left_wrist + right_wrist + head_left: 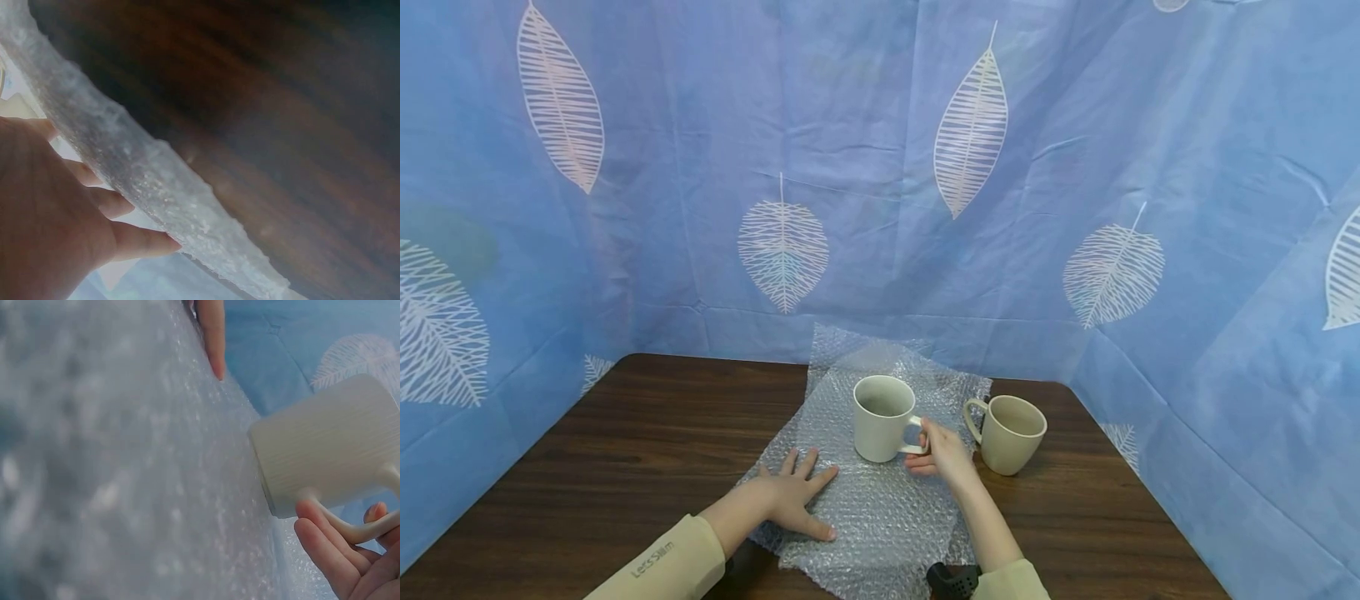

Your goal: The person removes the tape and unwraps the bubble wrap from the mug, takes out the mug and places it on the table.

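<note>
A white mug (876,427) with fine ridges on its side stands upright on a sheet of bubble wrap (887,525). My right hand (946,454) grips its handle, thumb and fingers around the loop, as the right wrist view also shows on the mug (325,444). To the left, my left hand (790,498) lies palm down with spread, straight fingers on the left part of the bubble wrap. In the left wrist view those fingers (140,240) rest along the edge of the wrap (156,181).
A second mug, beige (1011,442), stands just right of the wrap, its handle turned left. The dark wooden table (625,467) reaches back to a blue curtain (865,167) with white leaf prints, which also hangs along both sides.
</note>
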`<state>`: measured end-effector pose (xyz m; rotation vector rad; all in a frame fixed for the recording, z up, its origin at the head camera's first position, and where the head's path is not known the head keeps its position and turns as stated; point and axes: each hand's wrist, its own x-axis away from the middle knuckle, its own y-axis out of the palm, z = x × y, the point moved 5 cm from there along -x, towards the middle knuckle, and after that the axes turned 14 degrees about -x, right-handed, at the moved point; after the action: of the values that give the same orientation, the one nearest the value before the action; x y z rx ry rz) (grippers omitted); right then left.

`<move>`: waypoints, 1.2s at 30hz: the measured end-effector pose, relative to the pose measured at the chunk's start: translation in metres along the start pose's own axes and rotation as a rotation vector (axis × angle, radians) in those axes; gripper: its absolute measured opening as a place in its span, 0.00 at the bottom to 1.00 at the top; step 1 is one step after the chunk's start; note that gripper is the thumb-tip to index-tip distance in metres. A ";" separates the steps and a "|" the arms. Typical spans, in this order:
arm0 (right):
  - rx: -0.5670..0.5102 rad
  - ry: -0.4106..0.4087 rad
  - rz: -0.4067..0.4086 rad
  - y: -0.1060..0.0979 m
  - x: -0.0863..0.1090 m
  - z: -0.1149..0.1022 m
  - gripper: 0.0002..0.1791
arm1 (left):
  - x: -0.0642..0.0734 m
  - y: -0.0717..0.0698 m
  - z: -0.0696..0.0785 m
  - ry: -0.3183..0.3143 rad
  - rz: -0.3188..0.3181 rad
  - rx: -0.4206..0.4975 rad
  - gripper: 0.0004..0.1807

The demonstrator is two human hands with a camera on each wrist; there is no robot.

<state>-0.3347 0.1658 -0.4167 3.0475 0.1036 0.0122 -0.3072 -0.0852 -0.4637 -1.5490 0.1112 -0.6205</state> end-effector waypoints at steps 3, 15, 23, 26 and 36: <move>-0.004 -0.006 0.010 0.000 0.001 -0.002 0.24 | 0.000 0.000 0.000 0.002 0.002 -0.001 0.61; -0.024 -0.011 0.049 0.002 0.006 -0.009 0.25 | 0.001 0.000 0.000 -0.005 0.006 -0.003 0.61; -0.040 -0.036 0.058 -0.001 0.012 -0.016 0.25 | 0.000 0.002 0.000 -0.008 -0.007 0.001 0.61; -0.045 -0.035 0.067 -0.002 0.014 -0.021 0.25 | -0.001 0.002 0.000 -0.008 -0.010 0.002 0.61; -0.070 -0.037 0.086 -0.006 0.020 -0.040 0.24 | 0.000 0.001 -0.001 -0.003 -0.018 0.012 0.61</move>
<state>-0.3152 0.1769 -0.3773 2.9787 -0.0299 -0.0335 -0.3070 -0.0861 -0.4645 -1.5408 0.0913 -0.6315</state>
